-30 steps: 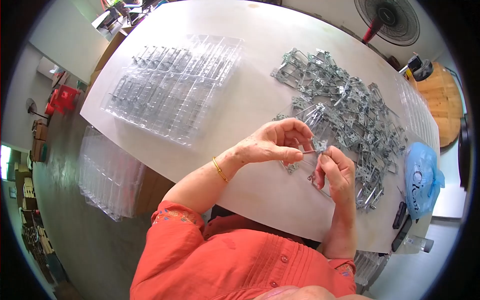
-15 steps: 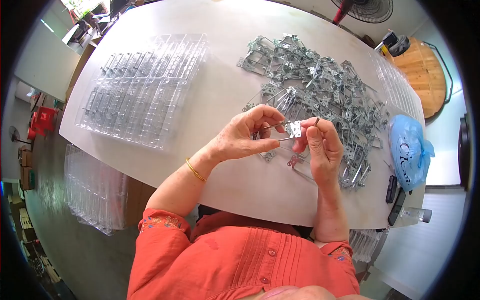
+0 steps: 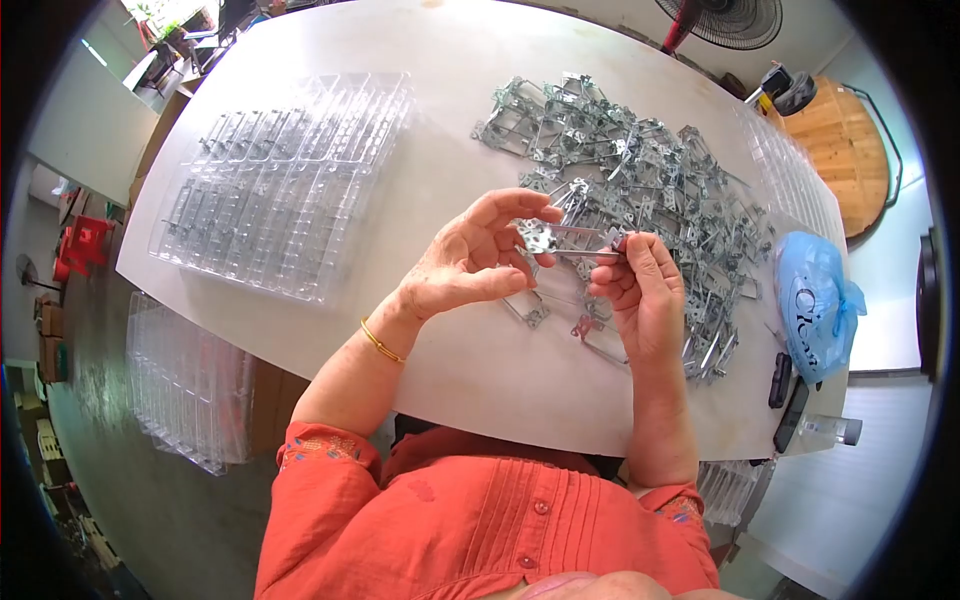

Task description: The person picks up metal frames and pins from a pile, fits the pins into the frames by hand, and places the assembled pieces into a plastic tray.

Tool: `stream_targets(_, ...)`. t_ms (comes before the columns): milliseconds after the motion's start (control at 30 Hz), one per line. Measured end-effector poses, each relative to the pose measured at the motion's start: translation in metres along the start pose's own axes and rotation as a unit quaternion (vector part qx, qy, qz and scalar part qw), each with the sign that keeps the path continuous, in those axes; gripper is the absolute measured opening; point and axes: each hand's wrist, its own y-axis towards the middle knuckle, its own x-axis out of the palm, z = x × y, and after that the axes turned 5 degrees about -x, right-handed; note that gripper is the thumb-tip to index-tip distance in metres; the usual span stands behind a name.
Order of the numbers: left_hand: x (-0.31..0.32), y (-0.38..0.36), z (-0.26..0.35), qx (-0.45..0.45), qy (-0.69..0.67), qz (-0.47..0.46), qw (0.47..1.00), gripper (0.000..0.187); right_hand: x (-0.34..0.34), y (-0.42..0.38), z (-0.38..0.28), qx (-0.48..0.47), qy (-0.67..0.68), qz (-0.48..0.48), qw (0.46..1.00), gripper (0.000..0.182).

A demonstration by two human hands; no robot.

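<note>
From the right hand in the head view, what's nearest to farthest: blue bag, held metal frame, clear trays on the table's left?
1. Metal frame: held by the right hand.
2. Blue bag: on the table's right.
3. Clear trays: on the table's left.

Coral-red short-sleeved shirt at 6 o'clock, vertical pintucks down the front, two round red buttons beside them between 5 and 6, darker patch between 6 and 7. Left hem between 7 and 8, right hem between 4 and 5, both with multicolour embroidery. Slim gold-coloured bangle on left side, 8 o'clock.
</note>
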Motion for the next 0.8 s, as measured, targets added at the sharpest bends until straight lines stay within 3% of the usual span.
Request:
stream_targets(67, 0.004, -0.003, 0.002, -0.015, 0.003, 0.002, 1.0, 0.068, -0.004, 0.002, 0.003, 0.025, 0.038, 0.0, 0.999, 0.019)
stream_targets(133, 0.008, -0.003, 0.001, -0.049, 0.033, 0.021, 0.998, 0.056, -0.008, 0.003, 0.008, 0.155, 0.151, -0.029, 0.976, 0.021)
stream_targets(167, 0.008, -0.003, 0.001, -0.048, 0.034, 0.021, 0.998, 0.056, -0.008, 0.004, 0.011, 0.154, 0.152, -0.03, 0.976, 0.021)
stream_targets(233, 0.007, -0.002, 0.002, -0.003, 0.139, 0.006, 0.99, 0.045, -0.005, 0.002, 0.018, 0.256, 0.218, -0.017, 0.942, 0.022)
stream_targets(367, 0.007, -0.003, -0.004, -0.003, 0.074, -0.014, 0.997, 0.045, 0.011, -0.002, 0.017, 0.303, 0.226, 0.003, 0.926, 0.021)
stream_targets(467, 0.008, -0.002, -0.002, -0.009, 0.068, -0.043, 0.997, 0.046, 0.018, -0.005, 0.015, 0.269, 0.147, 0.006, 0.952, 0.02)
stream_targets(533, 0.007, -0.002, -0.003, -0.006, 0.089, 0.015, 0.996, 0.051, 0.009, -0.006, 0.018, 0.21, 0.059, -0.104, 0.97, 0.02)
stream_targets(567, 0.006, -0.002, -0.002, -0.006, 0.088, 0.016, 0.996, 0.051, 0.007, -0.006, 0.017, 0.21, 0.059, -0.104, 0.97, 0.02)
stream_targets(633, 0.003, -0.002, -0.001, -0.025, 0.096, 0.065, 0.993, 0.048, 0.006, -0.006, 0.013, 0.122, -0.103, -0.061, 0.985, 0.022)
stream_targets(667, 0.004, -0.002, 0.0, -0.025, 0.096, 0.066, 0.993, 0.048, 0.01, -0.007, 0.011, 0.123, -0.104, -0.062, 0.985, 0.022)
stream_targets(733, 0.011, -0.002, 0.003, -0.105, 0.078, 0.11, 0.985, 0.044, 0.02, -0.011, 0.009, -0.018, -0.214, -0.016, 0.977, 0.019)
stream_targets(800, 0.011, -0.001, -0.002, -0.129, 0.089, 0.104, 0.982, 0.042, 0.022, -0.014, 0.011, -0.053, -0.228, -0.024, 0.972, 0.016)
